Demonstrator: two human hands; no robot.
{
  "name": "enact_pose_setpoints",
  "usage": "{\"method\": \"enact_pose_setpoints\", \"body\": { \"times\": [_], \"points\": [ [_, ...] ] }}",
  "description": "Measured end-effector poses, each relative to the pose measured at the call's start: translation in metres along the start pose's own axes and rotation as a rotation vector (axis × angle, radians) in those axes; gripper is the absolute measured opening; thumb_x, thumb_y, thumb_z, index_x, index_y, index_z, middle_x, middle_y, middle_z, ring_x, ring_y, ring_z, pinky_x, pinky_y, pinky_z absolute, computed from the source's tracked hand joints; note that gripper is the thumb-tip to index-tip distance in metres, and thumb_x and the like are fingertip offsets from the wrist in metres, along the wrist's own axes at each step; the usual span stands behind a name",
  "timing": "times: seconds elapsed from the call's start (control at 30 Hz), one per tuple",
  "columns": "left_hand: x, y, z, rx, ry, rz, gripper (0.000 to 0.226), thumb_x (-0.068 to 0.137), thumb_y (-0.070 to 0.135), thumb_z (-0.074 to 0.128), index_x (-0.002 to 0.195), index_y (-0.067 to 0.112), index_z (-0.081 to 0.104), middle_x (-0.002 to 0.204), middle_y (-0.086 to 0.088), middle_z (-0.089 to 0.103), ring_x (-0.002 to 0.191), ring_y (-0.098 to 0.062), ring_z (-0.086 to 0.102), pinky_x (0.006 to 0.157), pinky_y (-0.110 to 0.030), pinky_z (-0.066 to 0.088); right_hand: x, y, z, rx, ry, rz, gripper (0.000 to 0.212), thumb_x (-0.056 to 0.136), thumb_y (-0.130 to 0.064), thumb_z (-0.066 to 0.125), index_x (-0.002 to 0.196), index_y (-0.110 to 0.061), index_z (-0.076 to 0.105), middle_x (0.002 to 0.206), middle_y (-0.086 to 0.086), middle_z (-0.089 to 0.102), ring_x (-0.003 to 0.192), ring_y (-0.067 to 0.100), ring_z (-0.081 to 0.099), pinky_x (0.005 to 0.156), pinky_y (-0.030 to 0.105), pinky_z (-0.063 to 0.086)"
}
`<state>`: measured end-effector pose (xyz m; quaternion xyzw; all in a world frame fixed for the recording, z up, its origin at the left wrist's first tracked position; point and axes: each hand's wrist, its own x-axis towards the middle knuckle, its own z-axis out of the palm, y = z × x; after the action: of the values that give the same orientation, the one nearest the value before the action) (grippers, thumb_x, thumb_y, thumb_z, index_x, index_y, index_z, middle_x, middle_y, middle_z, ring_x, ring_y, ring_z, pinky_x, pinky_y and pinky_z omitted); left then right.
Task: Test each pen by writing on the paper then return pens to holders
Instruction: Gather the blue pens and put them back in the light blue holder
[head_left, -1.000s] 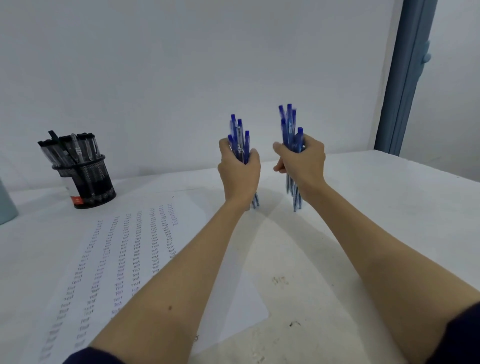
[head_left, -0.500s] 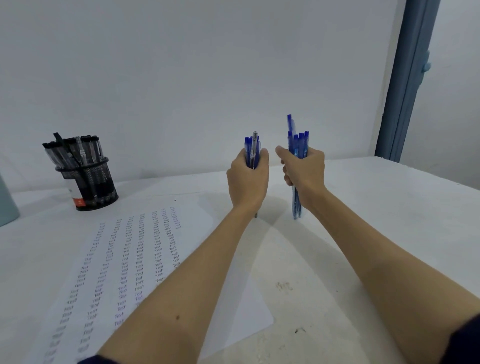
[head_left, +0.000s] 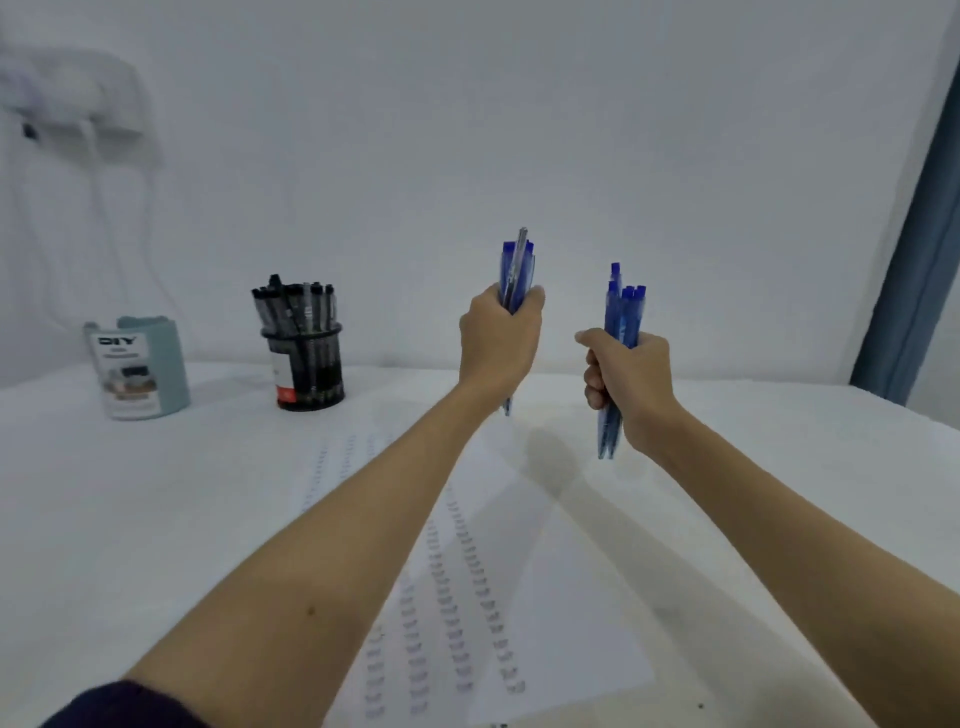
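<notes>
My left hand (head_left: 500, 338) grips a bundle of blue pens (head_left: 516, 270) held upright above the table, their tips poking out below the fist. My right hand (head_left: 631, 384) is closed on a second bundle of blue pens (head_left: 621, 317), also upright and a little lower. A sheet of paper (head_left: 566, 597) with columns of small written words lies on the table under my forearms. At the back left stands a black mesh holder (head_left: 311, 369) full of black pens. Left of it is a pale teal holder (head_left: 140, 369) with a label; its inside is hidden.
The white table (head_left: 156, 519) runs to a white wall at the back. A blue-grey door frame (head_left: 914, 270) rises at the far right. A white fixture with hanging cords (head_left: 78, 98) is on the wall at the upper left.
The view has swung left, bringing the teal holder into sight. My hands have drawn apart, the left one raised and the right one lowered, each still gripping its pens.
</notes>
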<state>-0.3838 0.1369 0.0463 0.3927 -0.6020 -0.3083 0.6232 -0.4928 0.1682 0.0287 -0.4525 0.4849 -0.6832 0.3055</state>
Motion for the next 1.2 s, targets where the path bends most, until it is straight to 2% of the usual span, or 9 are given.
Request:
{"method": "enact_pose_setpoints", "body": {
  "times": [0.13, 0.3, 0.43, 0.5, 0.57, 0.83, 1.0, 1.13, 1.2],
  "points": [
    [0.021, 0.007, -0.097, 0.043, 0.134, 0.011, 0.029, 0.095, 0.028, 0.051, 0.070, 0.016, 0.044, 0.055, -0.003, 0.046, 0.042, -0.015, 0.045, 0.044, -0.024, 0.042, -0.019, -0.030, 0.083, -0.001, -0.228, -0.022, 0.022, 0.088, -0.013, 0.056, 0.068, -0.006, 0.053, 0.047, 0.007, 0.058, 0.041, 0.019, 0.056, 0.048, 0.026, 0.050],
    [0.037, -0.006, -0.215, 0.213, 0.294, -0.029, 0.029, 0.094, 0.032, 0.048, 0.077, 0.009, 0.054, 0.062, 0.000, 0.058, 0.055, -0.012, 0.053, 0.048, -0.016, 0.041, -0.048, -0.041, 0.198, -0.076, -0.435, -0.076, 0.033, 0.088, -0.019, 0.053, 0.060, -0.002, 0.060, 0.052, 0.008, 0.064, 0.045, 0.012, 0.056, 0.046, 0.013, 0.046],
    [0.045, -0.018, -0.297, 0.399, 0.364, -0.070, 0.030, 0.093, 0.033, 0.046, 0.069, 0.016, 0.046, 0.064, 0.001, 0.047, 0.056, -0.014, 0.043, 0.055, -0.026, 0.036, -0.061, -0.035, 0.277, -0.009, -0.466, 0.014, 0.027, 0.090, -0.019, 0.053, 0.082, 0.004, 0.063, 0.054, 0.008, 0.063, 0.040, 0.011, 0.057, 0.045, 0.016, 0.049],
    [0.052, -0.022, -0.332, 0.514, 0.370, -0.103, 0.030, 0.092, 0.036, 0.044, 0.072, 0.014, 0.048, 0.067, 0.000, 0.049, 0.058, -0.015, 0.044, 0.055, -0.028, 0.035, -0.059, -0.032, 0.309, -0.036, -0.473, 0.019, 0.027, 0.091, -0.023, 0.053, 0.095, 0.003, 0.063, 0.061, 0.008, 0.062, 0.034, 0.003, 0.052, 0.039, 0.012, 0.044],
    [0.066, -0.026, -0.359, 0.571, 0.395, -0.110, 0.029, 0.091, 0.036, 0.045, 0.074, 0.012, 0.049, 0.067, 0.000, 0.049, 0.057, -0.016, 0.043, 0.054, -0.028, 0.035, -0.051, -0.033, 0.336, -0.073, -0.465, -0.006, 0.025, 0.092, -0.025, 0.052, 0.094, -0.002, 0.062, 0.064, 0.005, 0.060, 0.030, -0.002, 0.047, 0.036, 0.011, 0.038],
    [0.138, -0.034, -0.382, 0.363, 0.586, 0.064, 0.028, 0.090, 0.031, 0.051, 0.066, 0.018, 0.044, 0.062, 0.004, 0.046, 0.053, -0.011, 0.042, 0.052, -0.025, 0.038, -0.006, -0.048, 0.418, 0.174, -0.334, -0.002, 0.025, 0.091, -0.024, 0.052, 0.099, -0.002, 0.062, 0.075, 0.010, 0.063, 0.031, -0.001, 0.048, 0.029, 0.008, 0.030],
    [0.163, -0.070, -0.380, 0.409, 0.543, 0.015, 0.022, 0.087, 0.029, 0.051, 0.081, 0.009, 0.059, 0.074, -0.003, 0.058, 0.064, -0.018, 0.051, 0.062, -0.031, 0.046, 0.001, -0.023, 0.446, 0.239, -0.333, 0.048, 0.021, 0.090, -0.020, 0.053, 0.088, -0.001, 0.061, 0.070, 0.012, 0.064, 0.047, 0.014, 0.056, 0.032, 0.010, 0.033],
    [0.163, -0.093, -0.381, 0.461, 0.471, -0.029, 0.031, 0.086, 0.028, 0.053, 0.091, -0.001, 0.065, 0.078, -0.008, 0.060, 0.064, -0.020, 0.051, 0.060, -0.030, 0.044, 0.002, 0.005, 0.455, 0.128, -0.379, 0.027, 0.022, 0.089, -0.020, 0.054, 0.088, 0.000, 0.062, 0.063, 0.010, 0.062, 0.041, 0.012, 0.055, 0.034, 0.010, 0.035],
    [0.161, -0.100, -0.383, 0.509, 0.415, -0.078, 0.031, 0.085, 0.030, 0.053, 0.091, 0.001, 0.064, 0.080, -0.007, 0.063, 0.067, -0.022, 0.055, 0.066, -0.032, 0.049, 0.002, 0.010, 0.455, 0.057, -0.424, 0.006, 0.019, 0.089, -0.019, 0.055, 0.084, -0.001, 0.059, 0.061, 0.010, 0.061, 0.040, 0.014, 0.054, 0.033, 0.010, 0.034]
  ]
}}
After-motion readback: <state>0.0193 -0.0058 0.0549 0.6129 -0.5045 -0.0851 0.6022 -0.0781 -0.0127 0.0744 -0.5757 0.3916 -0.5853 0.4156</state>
